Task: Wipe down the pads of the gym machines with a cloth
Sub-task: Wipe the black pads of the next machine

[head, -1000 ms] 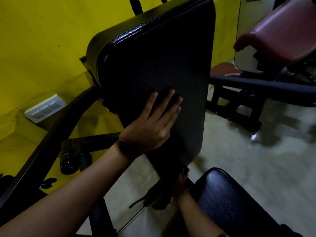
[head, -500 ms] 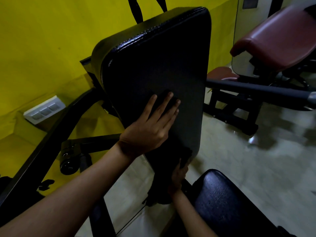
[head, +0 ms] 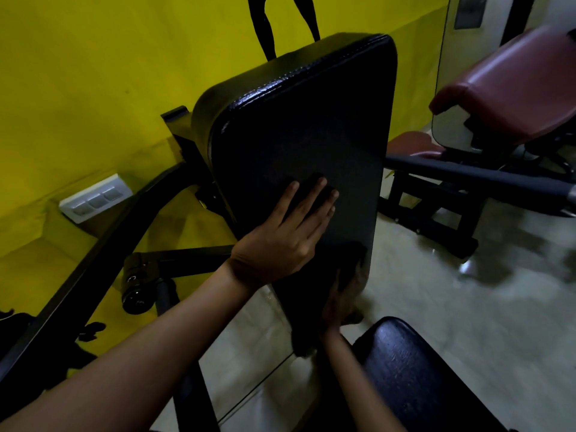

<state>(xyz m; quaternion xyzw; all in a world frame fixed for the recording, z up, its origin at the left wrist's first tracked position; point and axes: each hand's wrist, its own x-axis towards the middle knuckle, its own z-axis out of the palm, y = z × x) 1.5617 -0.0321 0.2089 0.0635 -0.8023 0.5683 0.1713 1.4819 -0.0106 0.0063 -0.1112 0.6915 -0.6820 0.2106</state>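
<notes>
A tall black back pad [head: 299, 126] stands upright in the middle of the view. My left hand [head: 280, 241] lies flat on its lower front with straight, spread fingers. My right hand [head: 339, 300] is lower, at the pad's bottom right corner, and holds a dark cloth [head: 353, 260] against the pad. Part of the cloth hangs below my hand, and the dim light blurs its outline. The black seat pad [head: 414, 375] sits at the lower right, beside my right forearm.
A yellow wall with a white switch plate [head: 95, 201] is on the left. The machine's black frame bars [head: 103, 244] run below the pad. A maroon padded bench [head: 511, 88] and a black bar [head: 467, 179] stand to the right on a pale floor.
My right hand has moved up with the cloth from below the pad onto its bottom right corner. My left hand has stayed flat on the pad.
</notes>
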